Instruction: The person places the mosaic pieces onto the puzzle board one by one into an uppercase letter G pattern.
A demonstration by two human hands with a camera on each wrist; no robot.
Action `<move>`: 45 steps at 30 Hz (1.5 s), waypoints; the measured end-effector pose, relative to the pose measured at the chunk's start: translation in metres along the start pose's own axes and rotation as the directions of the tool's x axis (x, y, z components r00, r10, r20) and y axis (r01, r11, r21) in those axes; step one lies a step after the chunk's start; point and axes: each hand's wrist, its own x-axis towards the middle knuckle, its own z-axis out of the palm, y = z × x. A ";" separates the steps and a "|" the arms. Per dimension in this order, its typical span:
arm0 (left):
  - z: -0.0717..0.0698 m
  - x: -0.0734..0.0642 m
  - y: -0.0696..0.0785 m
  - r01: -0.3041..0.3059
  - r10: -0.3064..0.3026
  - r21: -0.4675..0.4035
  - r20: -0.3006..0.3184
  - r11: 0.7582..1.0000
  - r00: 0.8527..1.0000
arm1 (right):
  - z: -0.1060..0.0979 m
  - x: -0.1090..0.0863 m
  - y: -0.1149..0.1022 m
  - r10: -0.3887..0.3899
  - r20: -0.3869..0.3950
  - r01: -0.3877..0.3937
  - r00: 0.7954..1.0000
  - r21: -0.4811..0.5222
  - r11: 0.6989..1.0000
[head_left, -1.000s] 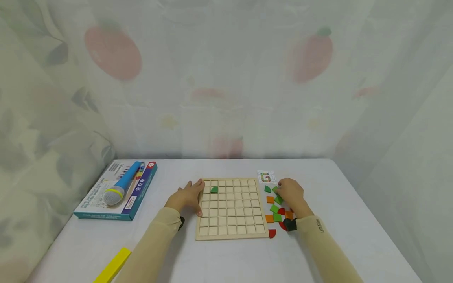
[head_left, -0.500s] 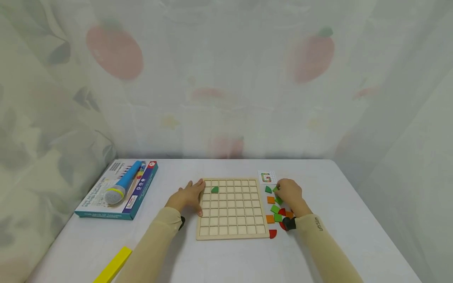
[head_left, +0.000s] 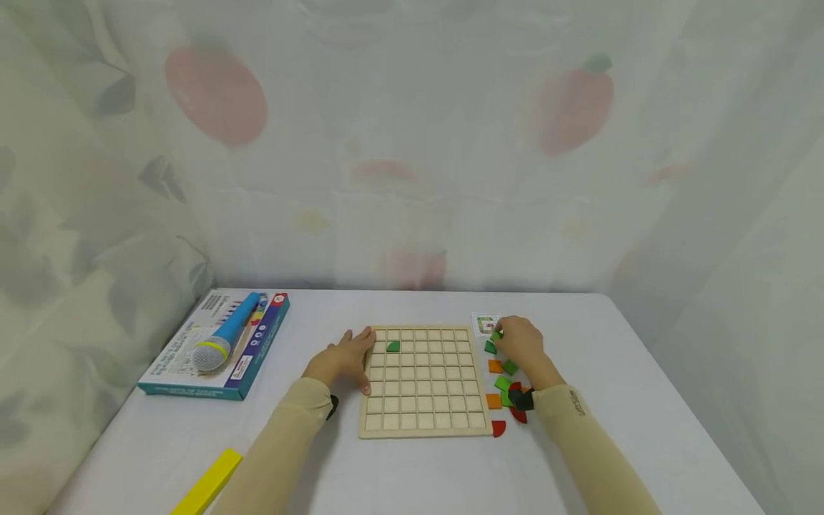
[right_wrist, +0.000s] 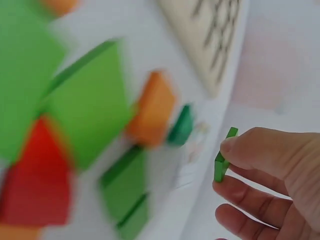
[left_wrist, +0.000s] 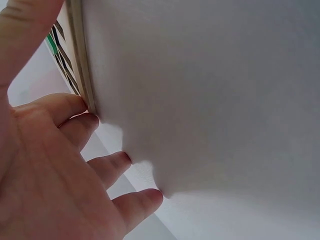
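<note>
A wooden grid board [head_left: 428, 386] lies flat on the white table, with one dark green quarter-round tile [head_left: 393, 347] in a cell near its upper left. My left hand [head_left: 344, 360] touches the board's left edge, fingers spread; in the left wrist view two fingertips meet the board's rim. Between thumb and fingers my right hand [head_left: 523, 343] pinches a light green tile [right_wrist: 219, 169], held above the table near the pattern card [head_left: 481, 324]. Below that hand lie another dark green quarter-round tile [head_left: 491, 347], an orange square tile [head_left: 494, 366] and several more green, orange and red tiles.
At the left a flat box [head_left: 260, 343] carries a blue toy microphone [head_left: 234, 325]. A yellow block [head_left: 207, 483] lies near the front left. One red quarter-round tile [head_left: 498, 428] sits against the board's lower right corner. A patterned curtain [head_left: 412, 143] hangs behind the table.
My right hand has lifted a light green tile from the pile and moved slightly up and left, toward the card. The left hand stays at the board's edge.
</note>
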 end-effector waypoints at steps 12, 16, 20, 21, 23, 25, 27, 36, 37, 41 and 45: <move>0.000 -0.002 0.001 0.017 -0.017 -0.010 0.018 1.000 1.000 | 0.000 0.024 -0.074 -0.179 -0.019 0.179 0.984 0.043 0.983; -0.001 -0.002 0.002 0.020 -0.020 -0.013 0.014 1.000 1.000 | 0.004 0.026 -0.100 -0.232 -0.011 0.232 0.973 0.032 0.972; -0.001 -0.003 0.003 0.018 -0.018 -0.011 0.017 1.000 1.000 | 0.011 0.027 -0.118 -0.269 0.008 0.270 0.963 -0.023 0.963; -0.002 -0.003 0.003 0.017 -0.017 -0.010 0.017 1.000 1.000 | 0.014 0.027 -0.121 -0.275 0.013 0.275 0.961 -0.036 0.961; -0.002 -0.004 0.004 0.022 -0.021 -0.007 0.019 1.000 1.000 | 0.018 0.027 -0.127 -0.284 0.025 0.285 0.959 -0.054 0.957; -0.003 -0.005 0.004 0.026 -0.026 -0.007 0.018 1.000 1.000 | 0.022 0.028 -0.131 -0.292 0.038 0.294 0.956 -0.059 0.954; -0.004 -0.005 0.005 0.024 -0.024 -0.014 0.012 1.000 1.000 | 0.026 0.028 -0.136 -0.298 0.054 0.301 0.953 -0.064 0.952; -0.001 -0.003 0.003 0.020 -0.020 -0.008 0.002 1.000 1.000 | 0.040 0.028 -0.145 -0.299 0.113 0.308 0.947 -0.072 0.949; -0.001 -0.003 0.003 0.020 -0.020 -0.010 0.001 1.000 1.000 | 0.040 0.027 -0.146 -0.298 0.119 0.308 0.947 -0.072 0.949; -0.002 -0.002 0.002 0.019 -0.019 -0.022 0.002 1.000 1.000 | 0.043 0.026 -0.150 -0.288 0.154 0.301 0.945 -0.069 0.951; -0.001 -0.001 0.003 0.017 -0.017 -0.030 0.001 0.999 1.000 | 0.047 0.024 -0.150 -0.296 0.159 0.310 0.942 -0.071 0.948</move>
